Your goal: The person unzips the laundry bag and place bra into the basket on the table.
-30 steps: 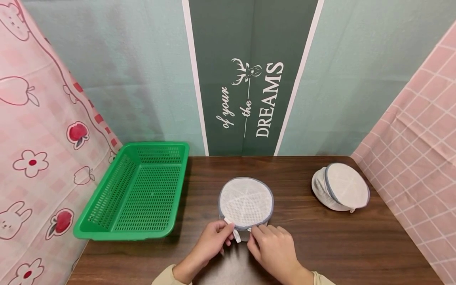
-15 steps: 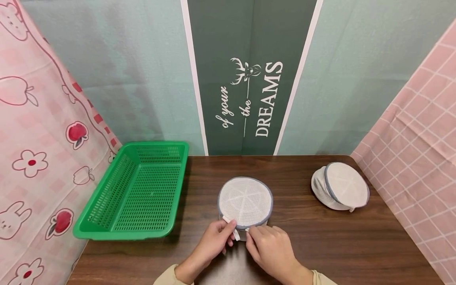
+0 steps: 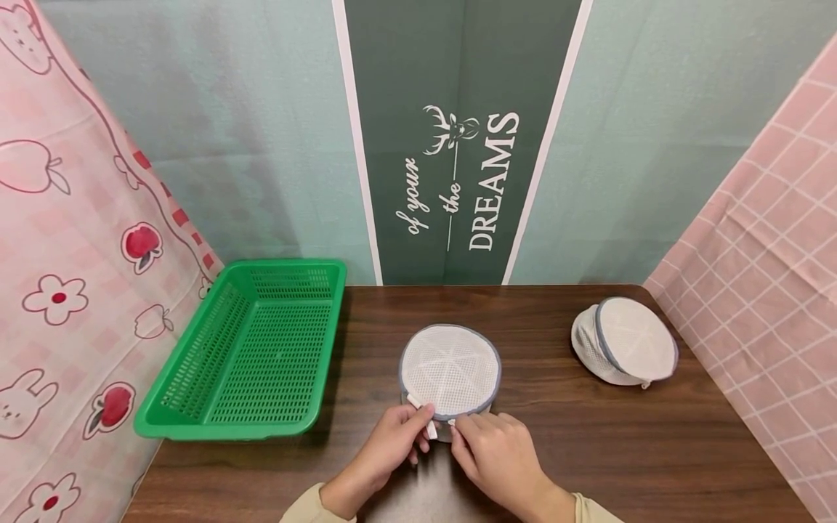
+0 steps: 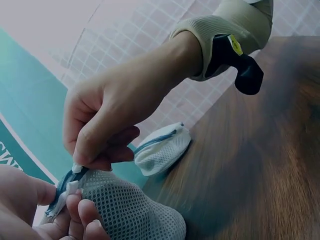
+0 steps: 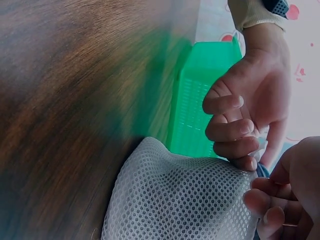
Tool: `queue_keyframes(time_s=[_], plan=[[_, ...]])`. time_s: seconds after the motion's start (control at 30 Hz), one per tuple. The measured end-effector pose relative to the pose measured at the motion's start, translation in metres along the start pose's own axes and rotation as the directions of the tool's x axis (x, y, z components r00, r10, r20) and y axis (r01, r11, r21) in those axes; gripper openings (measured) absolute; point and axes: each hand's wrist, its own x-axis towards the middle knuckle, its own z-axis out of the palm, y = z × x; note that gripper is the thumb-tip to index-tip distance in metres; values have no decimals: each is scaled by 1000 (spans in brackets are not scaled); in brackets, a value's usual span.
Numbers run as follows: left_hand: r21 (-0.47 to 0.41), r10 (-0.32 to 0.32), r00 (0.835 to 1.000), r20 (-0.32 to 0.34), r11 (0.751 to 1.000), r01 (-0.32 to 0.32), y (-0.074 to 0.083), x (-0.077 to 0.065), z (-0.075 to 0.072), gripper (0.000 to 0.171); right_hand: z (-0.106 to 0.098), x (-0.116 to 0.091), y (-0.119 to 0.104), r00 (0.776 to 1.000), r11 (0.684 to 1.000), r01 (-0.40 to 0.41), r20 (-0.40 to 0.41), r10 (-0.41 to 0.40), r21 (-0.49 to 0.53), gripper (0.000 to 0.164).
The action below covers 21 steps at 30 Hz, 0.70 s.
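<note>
A round white mesh laundry bag (image 3: 450,367) with a blue-grey zipped rim stands on the table before me, its flat top up. At the near left of the rim, my left hand (image 3: 391,443) pinches the edge between thumb and fingers, beside a white fabric tab (image 3: 432,431). Just right of it, the thumb and forefinger of my right hand (image 3: 502,456) pinch the small white zipper pull (image 4: 77,168). In the right wrist view the bag's mesh side (image 5: 185,200) bulges below the zipper, and both hands meet at its rim.
On the left of the table is a green perforated plastic basket (image 3: 322,392). A second white mesh laundry bag (image 3: 637,340) lies tilted at the back right. Patterned cloth hangs behind the table (image 3: 654,450) and along both sides.
My right hand has crept slightly left along the rim with the zipper pull. The left hand keeps its pinch, and the white tab beside it has shifted a little. The basket and second bag stay put.
</note>
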Motion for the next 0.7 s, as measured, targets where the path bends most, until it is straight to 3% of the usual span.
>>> queue_keyframes(time_s=[0.4, 0.7], plan=[[-47, 4, 1000, 19, 999, -3, 3, 0, -2, 35, 1, 2, 4, 1000, 1000, 2, -18, -2, 5, 27], [-34, 4, 1000, 19, 999, -3, 4, 0, -1, 33, -1, 3, 5, 1000, 1000, -14, -3, 14, -4, 29]])
